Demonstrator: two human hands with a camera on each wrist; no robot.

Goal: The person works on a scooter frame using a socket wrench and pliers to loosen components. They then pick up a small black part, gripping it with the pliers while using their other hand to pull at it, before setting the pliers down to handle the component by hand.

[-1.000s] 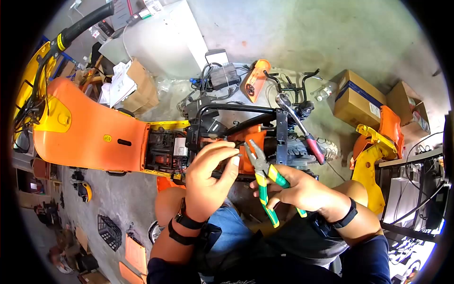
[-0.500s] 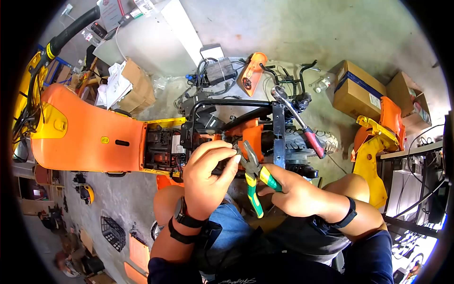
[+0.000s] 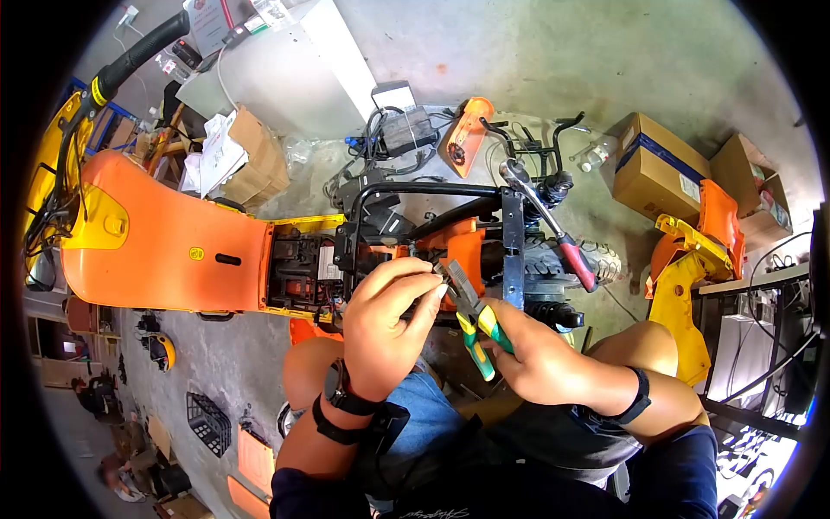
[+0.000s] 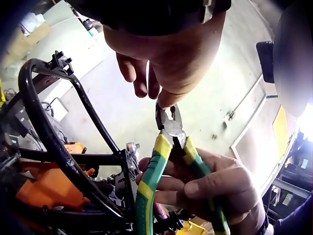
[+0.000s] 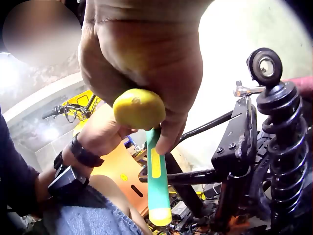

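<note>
At 9 to 10 o'clock from the hands, a smooth orange panel (image 3: 173, 229) with rounded corners and a dark slot is lying along the machine. Its straight end is meeting a yellow-edged bay (image 3: 298, 268) of dark parts, and beyond that a frame (image 3: 424, 187) of glossy black metal tube is running rightward.

The left hand (image 3: 380, 324) is pinching a small dark piece (image 3: 440, 270) between thumb and fingers; its exact shape is too small to tell. To its right, the right hand (image 3: 545, 359) is clamping its curled fingers round the pliers (image 3: 471, 310), whose grey metal head is pointing to 11 o'clock and whose green and yellow grips are looking smooth. The jaws are standing slightly apart at the left fingertips; whether they are touching the piece is unclear.

At 1 o'clock from the right hand, a ratchet (image 3: 552, 216) with a steel shaft and red handle is slanting across the frame's end, near a knobbly tyre (image 3: 596, 264). In the right wrist view, a ribbed black coil spring (image 5: 288, 147) is standing beside the frame.

Compared with a second ago, the pliers are sitting closer to the left fingertips and their grips are showing less spread.

The frame's upper bar is bordering the work at 12 o'clock, while a gap is remaining between that bar and the fingertips.
</note>
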